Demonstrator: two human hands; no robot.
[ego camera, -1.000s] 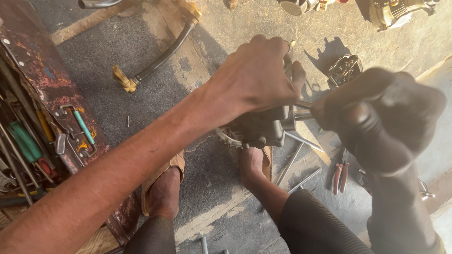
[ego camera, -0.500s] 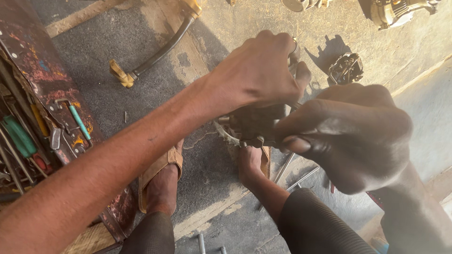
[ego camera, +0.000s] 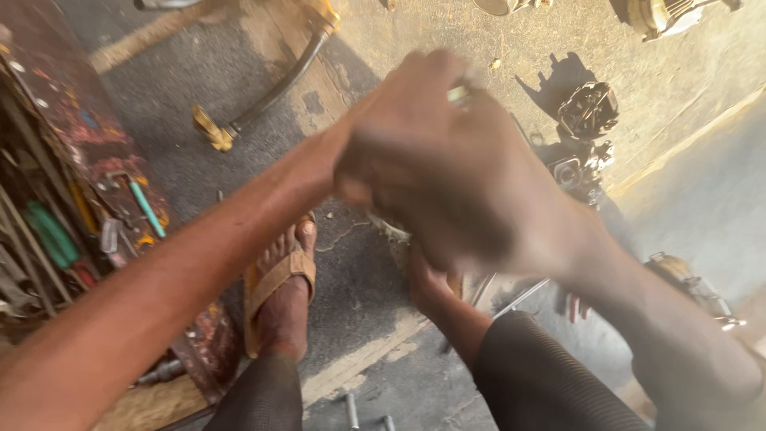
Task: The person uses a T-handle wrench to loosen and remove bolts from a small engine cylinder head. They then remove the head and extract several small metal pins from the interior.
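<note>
Metal engine part (ego camera: 391, 227) is lying under both hands, just beyond the feet, mostly hidden. Blurred right hand (ego camera: 471, 191) is covering it; left hand (ego camera: 375, 120) is meeting it. I cannot tell either grip. Farther off, engine pieces (ego camera: 586, 112) are sitting.

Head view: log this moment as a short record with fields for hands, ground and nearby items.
left hand: left hand raised above the feet, mostly covered by the other hand
right hand: right hand blurred, laid over the left; a small shiny bit shows at the fingers, kind unclear
feet: sandalled foot on dark ground
left side: tool tray with a green-handled screwdriver
ground: black hose with brass fitting; dark engine part
</note>
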